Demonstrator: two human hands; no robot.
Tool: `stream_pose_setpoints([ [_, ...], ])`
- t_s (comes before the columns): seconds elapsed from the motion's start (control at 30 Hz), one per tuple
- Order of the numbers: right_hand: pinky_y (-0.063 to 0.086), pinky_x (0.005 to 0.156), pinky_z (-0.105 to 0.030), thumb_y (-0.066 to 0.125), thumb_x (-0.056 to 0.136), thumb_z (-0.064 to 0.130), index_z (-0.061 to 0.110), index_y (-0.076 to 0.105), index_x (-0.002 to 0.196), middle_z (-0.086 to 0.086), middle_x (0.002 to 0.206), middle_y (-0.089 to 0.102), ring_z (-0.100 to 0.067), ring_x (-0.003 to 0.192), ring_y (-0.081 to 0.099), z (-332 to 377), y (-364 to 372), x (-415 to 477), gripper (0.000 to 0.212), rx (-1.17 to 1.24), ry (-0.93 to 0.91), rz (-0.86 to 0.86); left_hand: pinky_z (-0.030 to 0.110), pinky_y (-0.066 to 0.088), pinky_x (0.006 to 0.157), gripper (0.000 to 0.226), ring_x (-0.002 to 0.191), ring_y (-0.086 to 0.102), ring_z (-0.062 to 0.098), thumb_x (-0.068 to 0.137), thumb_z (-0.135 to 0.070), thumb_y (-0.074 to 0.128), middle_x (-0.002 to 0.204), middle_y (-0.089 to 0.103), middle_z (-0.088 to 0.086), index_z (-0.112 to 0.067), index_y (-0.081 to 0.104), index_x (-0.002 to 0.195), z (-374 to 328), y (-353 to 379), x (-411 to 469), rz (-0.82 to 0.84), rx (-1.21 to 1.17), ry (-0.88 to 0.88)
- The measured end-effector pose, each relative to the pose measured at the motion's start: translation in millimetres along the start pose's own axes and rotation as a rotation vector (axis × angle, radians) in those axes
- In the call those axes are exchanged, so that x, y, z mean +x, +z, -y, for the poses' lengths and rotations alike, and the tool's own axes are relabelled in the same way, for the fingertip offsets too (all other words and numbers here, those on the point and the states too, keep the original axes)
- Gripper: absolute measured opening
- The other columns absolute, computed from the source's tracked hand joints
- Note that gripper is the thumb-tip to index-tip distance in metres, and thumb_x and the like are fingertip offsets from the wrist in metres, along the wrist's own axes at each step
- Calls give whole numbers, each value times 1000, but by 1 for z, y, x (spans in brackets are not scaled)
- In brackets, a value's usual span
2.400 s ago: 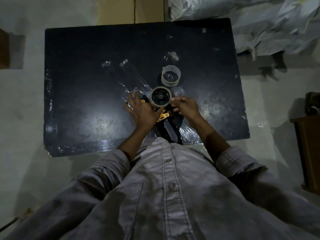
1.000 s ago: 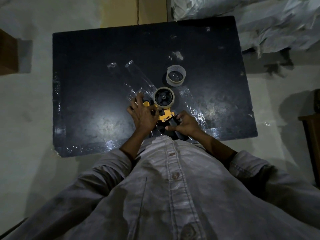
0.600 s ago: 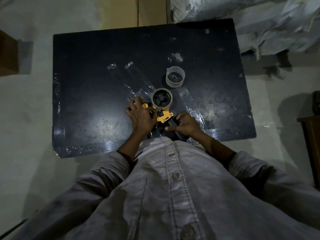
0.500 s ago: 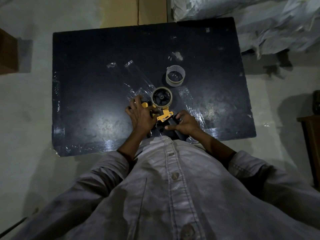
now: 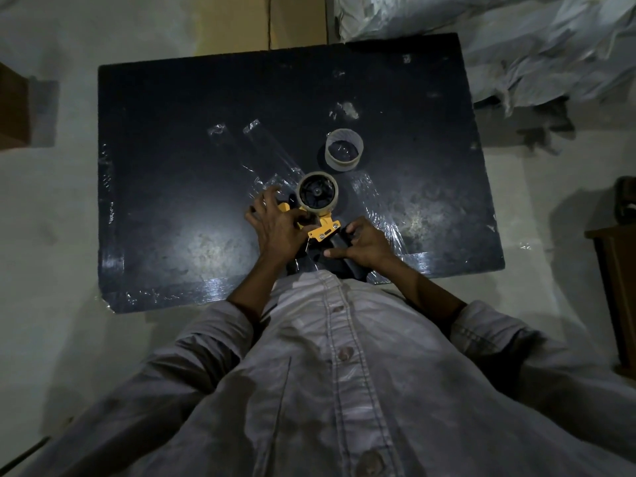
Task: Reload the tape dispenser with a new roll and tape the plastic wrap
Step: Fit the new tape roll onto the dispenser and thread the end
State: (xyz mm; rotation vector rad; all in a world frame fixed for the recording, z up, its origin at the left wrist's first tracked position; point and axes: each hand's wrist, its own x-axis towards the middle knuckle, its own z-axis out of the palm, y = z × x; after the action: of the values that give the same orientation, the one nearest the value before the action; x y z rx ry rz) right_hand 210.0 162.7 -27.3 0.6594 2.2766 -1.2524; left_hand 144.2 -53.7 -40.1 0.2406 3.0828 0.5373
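A yellow and black tape dispenser (image 5: 323, 230) lies on its side near the front edge of the dark table (image 5: 172, 166). A tape roll (image 5: 317, 193) sits on its hub. My left hand (image 5: 278, 228) grips the dispenser's yellow front just below the roll. My right hand (image 5: 364, 244) is closed around its black handle. An empty cardboard tape core (image 5: 344, 150) stands upright on the table behind the dispenser. Clear plastic wrap (image 5: 268, 153) lies flat over the table under and around the dispenser.
Crumpled pale plastic sheeting (image 5: 516, 46) is piled beyond the table's far right corner. A brown wooden piece (image 5: 619, 287) stands at the right edge, another brown box (image 5: 12, 108) at the left. A cardboard panel (image 5: 261, 22) lies behind the table.
My right hand left the roll's right side and came down onto the black handle. My left hand stayed on the yellow front, its fingers shifting slightly. The roll stays on the hub.
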Motion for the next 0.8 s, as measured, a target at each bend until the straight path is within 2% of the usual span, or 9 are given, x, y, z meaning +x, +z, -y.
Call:
stream_pose_setpoints([
  [0.2,61,87,-40,105,49,72,29,55,119,5,107,74,-13,100,73,11,-13,-4,95,56,0,-34,61,27,117,45,154,30,37,85,-84,69,168,42,0,-47,88,99,-3,-10,5,-32,-134,-80],
  [0.37,65,91,-50,94,33,93,34,55,118,6,103,76,-14,98,76,11,-11,-2,110,44,-15,-46,63,24,120,71,161,21,38,74,-102,55,174,30,3,-43,89,94,-13,-12,12,139,-54,-165],
  [0.43,64,90,-47,95,35,91,34,54,118,6,104,76,-13,98,75,13,-11,-2,109,36,-14,-41,63,23,121,72,162,18,39,72,-102,55,177,26,5,-41,89,91,-13,-7,15,164,-32,-163],
  [0.6,59,80,-36,102,53,74,30,54,121,2,106,75,-16,99,75,15,-11,-1,94,36,-32,-27,61,16,122,66,166,12,40,74,-93,60,183,19,8,-35,89,85,-14,5,21,186,-42,-185],
  [0.73,55,78,-35,103,64,62,27,55,122,-2,99,78,-17,95,75,16,-7,3,83,23,-47,-41,66,19,124,29,167,12,42,80,-65,83,182,23,6,-38,89,88,-15,5,19,172,-70,-133],
  [0.8,55,78,-37,104,66,57,28,54,129,-1,96,76,-16,91,74,16,-7,3,86,14,-92,-57,68,21,123,17,167,14,41,79,-53,90,181,25,5,-40,89,90,-13,6,15,139,-76,-100],
])
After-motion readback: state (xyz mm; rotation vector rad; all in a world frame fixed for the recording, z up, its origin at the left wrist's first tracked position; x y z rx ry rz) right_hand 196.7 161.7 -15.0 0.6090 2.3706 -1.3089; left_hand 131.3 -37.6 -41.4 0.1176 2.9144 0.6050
